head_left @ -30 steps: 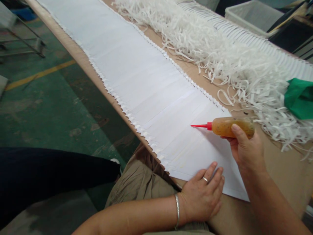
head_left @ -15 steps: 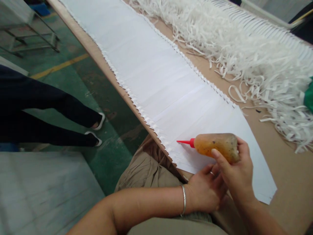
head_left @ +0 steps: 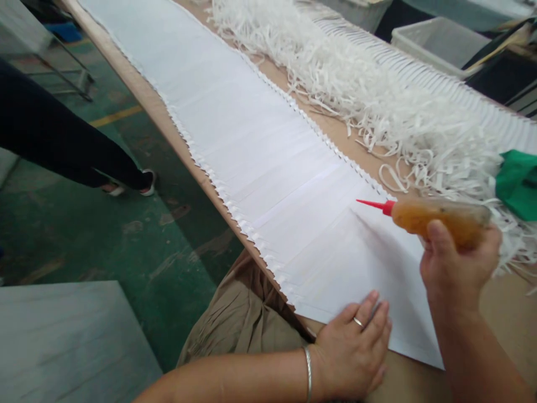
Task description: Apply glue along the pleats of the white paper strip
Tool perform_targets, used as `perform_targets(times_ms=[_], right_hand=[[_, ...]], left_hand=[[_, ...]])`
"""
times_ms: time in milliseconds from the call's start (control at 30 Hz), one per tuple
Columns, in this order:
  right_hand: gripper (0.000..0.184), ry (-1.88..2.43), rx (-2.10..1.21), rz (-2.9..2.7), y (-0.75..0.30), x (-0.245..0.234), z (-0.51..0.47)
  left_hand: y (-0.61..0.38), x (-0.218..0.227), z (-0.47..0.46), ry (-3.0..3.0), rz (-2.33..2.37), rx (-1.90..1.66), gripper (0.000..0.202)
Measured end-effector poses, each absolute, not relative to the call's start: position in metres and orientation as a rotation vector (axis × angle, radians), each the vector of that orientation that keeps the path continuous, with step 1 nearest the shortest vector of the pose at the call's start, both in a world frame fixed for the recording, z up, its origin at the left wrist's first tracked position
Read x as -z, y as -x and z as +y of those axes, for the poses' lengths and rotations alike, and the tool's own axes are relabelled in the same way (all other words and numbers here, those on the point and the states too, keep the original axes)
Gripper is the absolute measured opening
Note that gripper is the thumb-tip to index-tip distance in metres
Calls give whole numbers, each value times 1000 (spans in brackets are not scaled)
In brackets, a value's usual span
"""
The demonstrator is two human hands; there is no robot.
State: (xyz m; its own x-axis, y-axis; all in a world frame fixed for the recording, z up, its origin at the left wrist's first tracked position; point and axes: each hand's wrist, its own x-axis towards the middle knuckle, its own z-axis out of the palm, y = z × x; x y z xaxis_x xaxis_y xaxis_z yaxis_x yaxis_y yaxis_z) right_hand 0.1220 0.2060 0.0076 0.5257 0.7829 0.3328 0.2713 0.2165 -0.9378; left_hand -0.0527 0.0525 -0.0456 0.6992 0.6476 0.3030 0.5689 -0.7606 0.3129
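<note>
A long row of overlapped white paper sheets (head_left: 251,145) runs along the brown table (head_left: 499,313), away from me. My left hand (head_left: 354,347) lies flat with fingers spread on the near edge of the closest sheet; it wears a ring and a wrist bangle. My right hand (head_left: 455,268) is closed around a squeeze bottle (head_left: 436,215) of amber glue. Its red nozzle points left, just above the far right edge of the sheets.
A big heap of white paper strips (head_left: 377,95) lies along the far side of the table, with a green piece (head_left: 518,182) at the right. A clear plastic bin (head_left: 436,39) stands behind. Another person's dark-clothed legs (head_left: 62,145) are on the green floor at left.
My right hand carried the glue bottle from the near edge of the sheet back up to the right. My left hand now lies uncovered and flat. The other person's legs shifted.
</note>
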Motion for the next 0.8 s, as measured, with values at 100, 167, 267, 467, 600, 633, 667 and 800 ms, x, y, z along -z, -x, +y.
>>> perform_targets(times_ms=[100,167,267,467,600,633,667,800], right_hand=[[46,1261,-671,-848,-141,2,260],[43,1255,-747,-779,-150,9,286],[42,1266,-747,-730,-156,18,305],[41,1264,-722,-762,-160,27,316],[50,1306,-730,-744,-158,27,311],[52,1313,-738,-748,-157,26,308],[53,1318,-747,-758,-154,25,304],[50,1319,-811,-801,-142,19,281]], left_hand=[[50,49,54,-2746,989,-621,60],[48,55,55,-2753,997,-658,60],[45,63,55,-2780,988,-734,59],[45,68,58,-2820,998,-785,59],[45,64,58,-2785,993,-749,58],[45,63,58,-2774,995,-735,58],[45,62,57,-2765,997,-722,59],[47,57,56,-2744,997,-659,60]])
